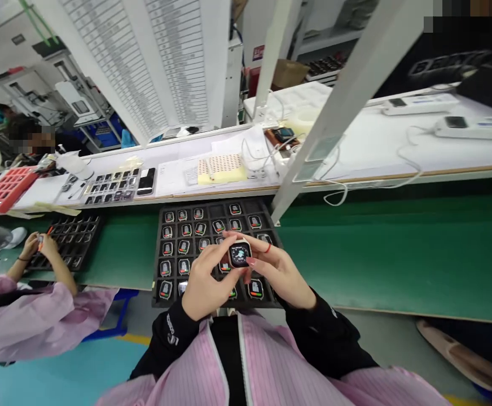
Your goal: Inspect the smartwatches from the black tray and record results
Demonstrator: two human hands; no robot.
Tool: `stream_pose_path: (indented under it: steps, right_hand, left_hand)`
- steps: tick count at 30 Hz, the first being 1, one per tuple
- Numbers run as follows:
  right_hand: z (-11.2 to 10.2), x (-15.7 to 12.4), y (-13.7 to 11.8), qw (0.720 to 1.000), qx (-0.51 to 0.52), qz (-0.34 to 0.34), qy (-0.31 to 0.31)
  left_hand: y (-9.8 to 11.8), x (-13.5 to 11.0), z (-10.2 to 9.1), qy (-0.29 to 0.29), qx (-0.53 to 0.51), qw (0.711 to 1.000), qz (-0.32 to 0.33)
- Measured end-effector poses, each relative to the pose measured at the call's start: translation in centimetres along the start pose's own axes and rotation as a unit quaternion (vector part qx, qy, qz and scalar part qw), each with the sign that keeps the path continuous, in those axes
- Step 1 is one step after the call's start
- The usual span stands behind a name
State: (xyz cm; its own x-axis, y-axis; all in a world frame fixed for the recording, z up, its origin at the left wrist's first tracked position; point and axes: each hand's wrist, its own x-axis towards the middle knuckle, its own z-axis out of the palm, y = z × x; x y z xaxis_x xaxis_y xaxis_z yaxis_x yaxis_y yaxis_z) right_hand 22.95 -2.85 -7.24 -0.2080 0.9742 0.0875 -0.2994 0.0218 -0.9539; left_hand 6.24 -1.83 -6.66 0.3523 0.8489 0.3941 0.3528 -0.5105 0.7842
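Both my hands hold one small square watch body [240, 254] with a lit screen, just above a black compartment tray [161, 256]. My left hand [206, 285] pinches its left side with curled fingers. My right hand [277, 270] grips the right side, and a finger with a red nail rests by the screen. The tray sits on the green conveyor belt [398, 254] and holds several similar watch bodies [184, 247] with lit screens, one per compartment. A few compartments in its top row are bare.
At the left a co-worker's hands [38, 245] in a pink smock hold a small part over another black tray [74, 234]. On the white shelf behind lie a tray of parts [110, 186], a red tray [3, 189], a yellow perforated pad [220, 168], cables and white devices [474, 127]. A slanted white post [313, 141] stands right of my tray.
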Motion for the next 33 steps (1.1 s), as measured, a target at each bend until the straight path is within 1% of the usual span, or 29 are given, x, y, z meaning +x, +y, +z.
stream_pose_path:
  steps: [4,7,10,13,17,20,24,29,33]
  right_hand:
    - [1.3,1.4,0.7,0.999,0.005,0.025,-0.044]
    - [2.1,2.0,1.3,0.997,-0.006,0.045,-0.062]
    - [2.8,2.6,1.8,0.996,-0.017,0.065,-0.061]
    - [3.3,2.9,2.3,0.996,-0.001,0.071,-0.049]
    - [3.4,2.9,2.6,0.997,0.026,0.055,-0.051]
    - [3.4,2.7,2.5,0.998,0.015,0.044,-0.051]
    - [3.4,2.2,1.9,0.998,-0.001,0.047,-0.036]
    - [2.9,1.9,1.6,0.998,-0.011,0.042,-0.037]
    - [2.5,1.9,2.1,0.998,-0.006,0.056,-0.005]
  left_hand:
    - [-0.6,-1.0,-1.2,0.034,0.007,0.999,-0.024]
    - [-0.8,-1.7,-2.0,0.053,0.015,0.998,-0.042]
    - [-0.8,-2.3,-2.6,0.056,0.021,0.996,-0.059]
    - [-0.7,-2.6,-2.9,0.058,0.024,0.996,-0.064]
    - [-0.6,-2.8,-2.9,0.062,0.028,0.996,-0.063]
    - [-0.6,-2.7,-2.8,0.063,0.027,0.996,-0.062]
    - [-0.5,-2.3,-2.7,0.058,0.025,0.997,-0.046]
    - [-0.6,-1.8,-2.3,0.041,0.023,0.998,-0.037]
    - [-0.7,-1.5,-1.9,0.029,0.014,0.999,-0.032]
